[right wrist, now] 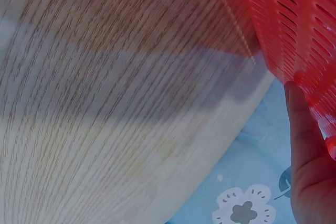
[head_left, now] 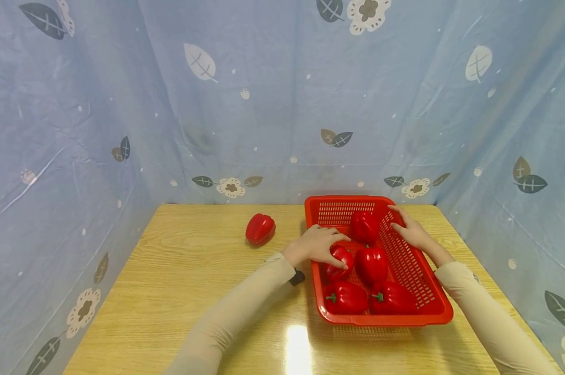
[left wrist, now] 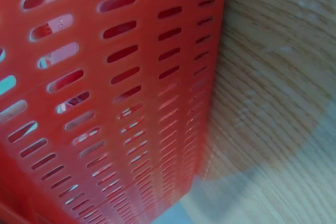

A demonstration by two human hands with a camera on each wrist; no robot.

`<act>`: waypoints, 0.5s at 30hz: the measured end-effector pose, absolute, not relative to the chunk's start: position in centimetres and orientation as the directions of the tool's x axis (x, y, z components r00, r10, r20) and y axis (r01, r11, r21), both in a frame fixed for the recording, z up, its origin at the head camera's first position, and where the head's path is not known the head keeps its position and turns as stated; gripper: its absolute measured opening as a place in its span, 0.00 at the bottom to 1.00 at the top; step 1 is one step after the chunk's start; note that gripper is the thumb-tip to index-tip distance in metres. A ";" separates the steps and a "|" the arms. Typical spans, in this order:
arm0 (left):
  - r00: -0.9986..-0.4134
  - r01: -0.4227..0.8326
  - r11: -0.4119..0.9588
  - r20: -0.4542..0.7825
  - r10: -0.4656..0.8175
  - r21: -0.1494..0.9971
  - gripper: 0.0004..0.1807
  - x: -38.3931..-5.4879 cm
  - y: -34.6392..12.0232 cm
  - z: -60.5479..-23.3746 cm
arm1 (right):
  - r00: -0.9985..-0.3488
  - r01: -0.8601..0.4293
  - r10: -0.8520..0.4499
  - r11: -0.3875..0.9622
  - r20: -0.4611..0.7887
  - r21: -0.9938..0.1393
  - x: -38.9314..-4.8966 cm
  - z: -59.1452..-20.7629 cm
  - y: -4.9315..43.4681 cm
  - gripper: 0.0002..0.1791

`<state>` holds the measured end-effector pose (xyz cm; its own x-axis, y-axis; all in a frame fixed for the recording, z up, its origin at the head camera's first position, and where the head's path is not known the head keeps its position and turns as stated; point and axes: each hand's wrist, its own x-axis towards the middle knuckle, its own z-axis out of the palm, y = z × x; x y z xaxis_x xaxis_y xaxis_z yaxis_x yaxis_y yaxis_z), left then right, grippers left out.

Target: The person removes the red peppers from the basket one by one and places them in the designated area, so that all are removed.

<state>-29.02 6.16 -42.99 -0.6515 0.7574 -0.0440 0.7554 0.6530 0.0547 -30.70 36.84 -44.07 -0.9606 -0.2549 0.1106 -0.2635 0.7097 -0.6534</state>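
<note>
Right of centre, the left hand, spread over a pepper, best moves gently; the right hand, also spread, can steady the basket.

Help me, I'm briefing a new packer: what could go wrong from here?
The left hand is over a pepper close beside the middle pepper, so moving one might jostle the other.
The right hand is at the right side of the basket; pressing there could shift it.
The loose pepper sits on the table outside the basket, where a bump from the left sleeve might roll it.
</note>
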 end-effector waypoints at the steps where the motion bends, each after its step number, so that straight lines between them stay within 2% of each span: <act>1: -0.653 0.754 0.655 -0.047 0.756 0.049 0.41 -29.0 6.2 -43.0 | -0.960 -0.265 -0.257 0.708 0.111 -0.655 -30.7 -44.1 36.9 0.30; 9: -0.662 0.748 0.664 -0.078 0.745 -0.013 0.41 -29.2 6.4 -43.3 | -0.961 -0.264 -0.253 0.710 0.114 -0.653 -30.8 -43.9 36.7 0.30; 15: -0.656 0.752 0.659 -0.090 0.749 0.004 0.37 -29.3 6.5 -43.5 | -0.962 -0.261 -0.248 0.716 0.113 -0.648 -30.7 -44.1 36.7 0.30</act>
<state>-29.30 6.49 -43.46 -0.6559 0.7495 -0.0897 0.7523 0.6589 0.0044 -30.73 36.71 -44.08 -0.9621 -0.2480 0.1134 -0.2609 0.7156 -0.6479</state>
